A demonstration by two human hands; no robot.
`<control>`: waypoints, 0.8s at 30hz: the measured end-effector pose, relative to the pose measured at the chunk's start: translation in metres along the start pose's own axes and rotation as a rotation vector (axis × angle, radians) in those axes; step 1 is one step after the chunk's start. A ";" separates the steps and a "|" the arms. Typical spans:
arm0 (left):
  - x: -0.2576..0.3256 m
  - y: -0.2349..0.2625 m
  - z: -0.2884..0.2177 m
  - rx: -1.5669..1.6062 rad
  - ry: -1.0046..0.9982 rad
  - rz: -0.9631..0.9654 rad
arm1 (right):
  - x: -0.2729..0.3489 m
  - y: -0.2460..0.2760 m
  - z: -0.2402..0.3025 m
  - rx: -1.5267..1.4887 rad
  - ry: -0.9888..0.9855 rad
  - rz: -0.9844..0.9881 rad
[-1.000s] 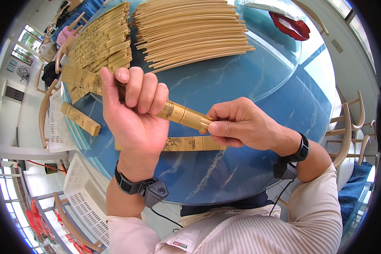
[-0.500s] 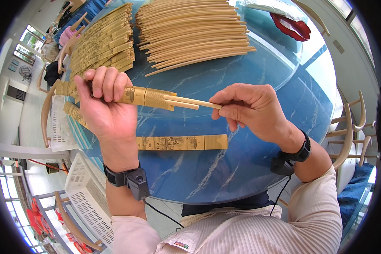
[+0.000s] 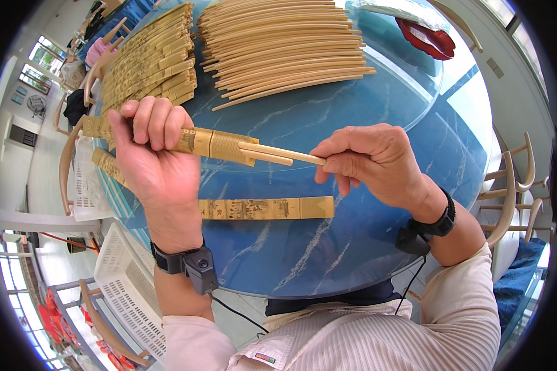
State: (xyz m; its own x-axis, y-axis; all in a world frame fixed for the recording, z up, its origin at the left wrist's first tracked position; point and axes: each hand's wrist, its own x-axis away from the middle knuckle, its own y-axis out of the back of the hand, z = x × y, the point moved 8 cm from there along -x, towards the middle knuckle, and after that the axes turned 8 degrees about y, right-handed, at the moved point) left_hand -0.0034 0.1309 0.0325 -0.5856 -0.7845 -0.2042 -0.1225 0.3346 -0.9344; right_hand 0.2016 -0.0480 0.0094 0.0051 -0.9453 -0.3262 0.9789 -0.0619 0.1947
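My left hand is wrapped round a printed tan paper chopstick sleeve, held above the table. Two pale wooden chopsticks stick out of its right end, one further than the other. The thumb and index finger of my right hand pinch the tip of the longer one. Below my hands lies another flat sleeve, partly hidden behind my left wrist. At the far left, many printed sleeves are piled in overlapping rows. Beside them lies a broad stack of loose chopsticks.
The round blue marbled table has a glass turntable on it. A red dish and a clear plastic package sit at the far right. A white plastic basket stands left of the table, and wooden chairs surround it.
My right hand has shifted slightly right and down, still pinching the chopstick tip. The chopsticks tilt a little lower at that end. My left hand keeps its grip on the sleeve.
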 end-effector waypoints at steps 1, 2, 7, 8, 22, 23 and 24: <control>0.001 -0.001 0.002 -0.002 0.000 -0.002 | 0.000 -0.001 -0.001 -0.006 0.002 0.000; 0.001 -0.001 0.005 0.003 0.011 0.003 | 0.000 -0.001 -0.002 -0.012 0.004 0.000; 0.004 -0.006 0.029 0.017 0.060 0.002 | 0.003 -0.008 -0.003 -0.010 -0.003 0.038; 0.005 -0.008 0.032 0.000 0.053 -0.019 | 0.004 -0.009 -0.004 -0.012 -0.001 0.048; 0.014 -0.008 0.068 -0.080 0.117 -0.020 | 0.008 -0.024 -0.011 -0.069 -0.075 0.036; 0.015 -0.008 0.074 -0.096 0.132 -0.018 | 0.009 -0.025 -0.012 -0.073 -0.081 0.037; 0.016 -0.008 0.077 -0.104 0.140 -0.030 | 0.009 -0.025 -0.011 -0.050 -0.078 0.049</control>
State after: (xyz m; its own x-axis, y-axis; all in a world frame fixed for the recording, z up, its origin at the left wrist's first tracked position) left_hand 0.0503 0.0756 0.0147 -0.6851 -0.7172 -0.1277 -0.2191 0.3700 -0.9028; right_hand 0.1796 -0.0515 -0.0083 0.0392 -0.9688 -0.2445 0.9869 -0.0008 0.1614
